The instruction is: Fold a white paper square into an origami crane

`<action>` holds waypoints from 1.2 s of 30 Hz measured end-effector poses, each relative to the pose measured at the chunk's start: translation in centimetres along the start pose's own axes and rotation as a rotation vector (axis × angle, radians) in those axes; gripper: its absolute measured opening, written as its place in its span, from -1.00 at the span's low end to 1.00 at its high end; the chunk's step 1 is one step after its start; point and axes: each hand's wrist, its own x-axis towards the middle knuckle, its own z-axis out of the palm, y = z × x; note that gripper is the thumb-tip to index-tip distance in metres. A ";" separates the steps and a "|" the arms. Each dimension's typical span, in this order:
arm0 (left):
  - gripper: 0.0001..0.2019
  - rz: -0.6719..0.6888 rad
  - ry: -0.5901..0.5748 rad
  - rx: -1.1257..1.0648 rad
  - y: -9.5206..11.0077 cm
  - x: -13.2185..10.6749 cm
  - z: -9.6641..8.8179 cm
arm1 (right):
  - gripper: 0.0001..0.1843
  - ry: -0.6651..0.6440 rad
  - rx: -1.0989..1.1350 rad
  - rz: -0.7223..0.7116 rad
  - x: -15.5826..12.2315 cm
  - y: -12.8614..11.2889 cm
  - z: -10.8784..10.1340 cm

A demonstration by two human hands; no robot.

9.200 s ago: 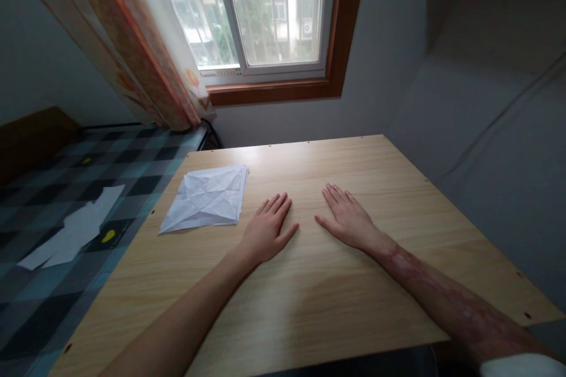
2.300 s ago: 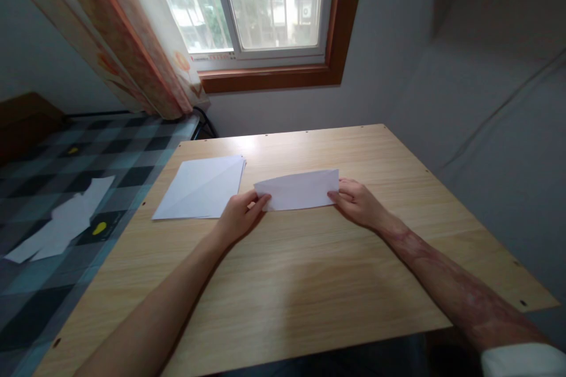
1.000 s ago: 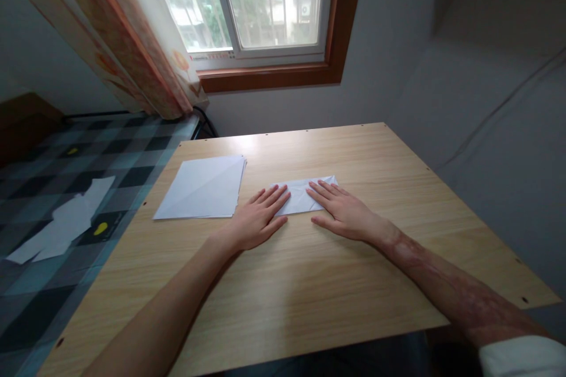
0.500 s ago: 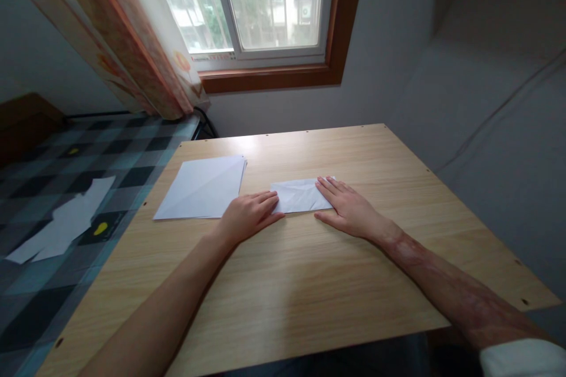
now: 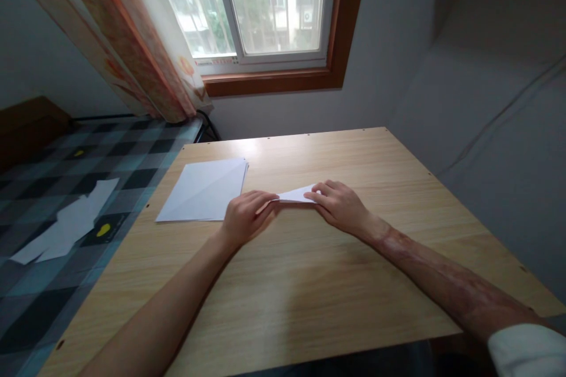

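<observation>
A narrow piece of folded white paper (image 5: pixel 295 195) is held between my two hands over the middle of the table. My left hand (image 5: pixel 248 215) pinches its left end between thumb and fingers. At the right end, my right hand (image 5: pixel 339 205) grips the paper with bent fingers, thumb below. The paper looks tilted, its near edge a little above the tabletop. Just left of my left hand lies a stack of white paper sheets (image 5: pixel 201 191), the top one showing a diagonal crease.
The light wooden table (image 5: pixel 274 294) has small dark holes along its edges. On the left, white paper scraps (image 5: pixel 73 221) lie on a checked bed cover (image 5: pixel 35 300). A curtain (image 5: pixel 145 59) hangs beside a barred window (image 5: pixel 274 6) behind the table.
My hands lay flat on the folded paper before; now their fingers have curled round its ends. The paper has lifted and tilted, and shows as a narrower shape.
</observation>
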 end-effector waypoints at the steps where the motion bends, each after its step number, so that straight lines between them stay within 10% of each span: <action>1: -0.83 -0.079 0.050 -0.059 0.1 0.3 0.0 | -0.60 0.047 0.070 0.038 0.2 -0.1 0.0; 11: -0.59 -0.492 -0.014 -0.689 0.9 3.0 2.2 | -0.40 0.321 1.122 0.587 2.2 1.0 3.7; 17: -0.72 -0.386 0.006 -0.406 1.4 2.9 4.7 | -0.03 0.342 0.520 0.475 0.7 1.4 4.8; 21: -0.81 -0.196 -0.066 -0.037 1.6 2.8 4.6 | -0.20 0.272 0.239 0.331 0.1 1.0 4.1; 31: -0.68 0.070 -0.339 -0.063 1.3 2.6 3.4 | -0.52 0.005 0.152 0.069 -1.0 2.2 1.8; 36: -0.19 0.156 -0.444 -0.072 1.2 2.8 1.8 | -0.36 -0.081 0.205 -0.042 -1.4 3.0 0.3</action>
